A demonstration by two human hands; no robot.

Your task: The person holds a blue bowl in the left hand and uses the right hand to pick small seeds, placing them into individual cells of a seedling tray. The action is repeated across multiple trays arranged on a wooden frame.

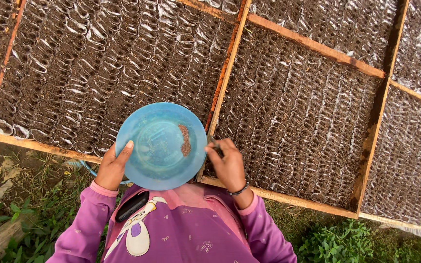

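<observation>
Right hand (229, 164): fingertips pinched narrow at the plate's right edge; whether seed lies between them cannot be told. Left hand (113, 167): thumb over the rim, fingers beneath, holding the blue plastic plate (158, 163) level at chest height. Plate likely light, stiff, smooth; best gripped at the rim. Contents: small streak of brown seeds (185, 140), loose, apt to slide. Beyond: wooden-framed beds (225, 78) packed with soil-filled plastic seedling bags (98, 63).

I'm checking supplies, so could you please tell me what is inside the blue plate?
Inside the blue plate, held by the left hand, lies a small streak of brown seeds. The frame edge beneath the plate is covered.
</observation>
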